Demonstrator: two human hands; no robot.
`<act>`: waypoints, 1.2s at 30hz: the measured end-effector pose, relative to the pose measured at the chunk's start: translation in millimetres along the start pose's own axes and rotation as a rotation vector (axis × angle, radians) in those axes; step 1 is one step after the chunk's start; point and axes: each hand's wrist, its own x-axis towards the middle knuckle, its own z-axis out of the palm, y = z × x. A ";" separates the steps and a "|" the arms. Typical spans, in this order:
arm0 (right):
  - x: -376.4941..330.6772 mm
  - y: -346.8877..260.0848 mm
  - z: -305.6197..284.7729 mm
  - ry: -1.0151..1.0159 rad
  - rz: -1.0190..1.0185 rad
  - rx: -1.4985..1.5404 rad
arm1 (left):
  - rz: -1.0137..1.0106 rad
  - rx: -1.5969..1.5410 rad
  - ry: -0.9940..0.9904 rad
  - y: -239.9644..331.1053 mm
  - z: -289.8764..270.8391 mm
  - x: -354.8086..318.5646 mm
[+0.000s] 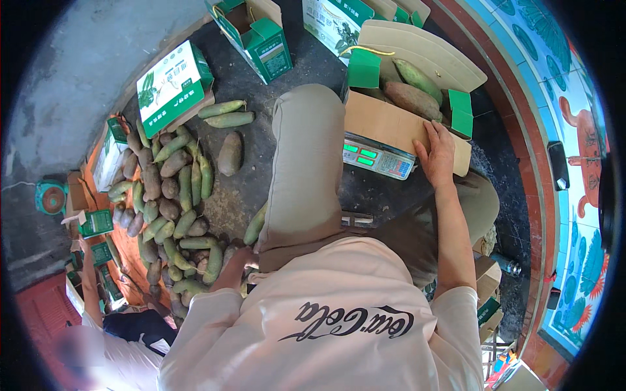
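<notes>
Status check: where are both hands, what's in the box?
Right hand flat on open carton, atop scale. Left hand down by produce pile, grip hidden. Long vegetables in carton.

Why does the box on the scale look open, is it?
Yes, open. The cardboard box on the scale has its flaps folded out, and green and brown vegetables show inside. The right hand rests on its front wall.
</notes>
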 end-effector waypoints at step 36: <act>4.5 -0.3 -4.0 -0.010 0.030 0.024 | -0.392 -0.014 0.852 2.9 -189.5 -54.6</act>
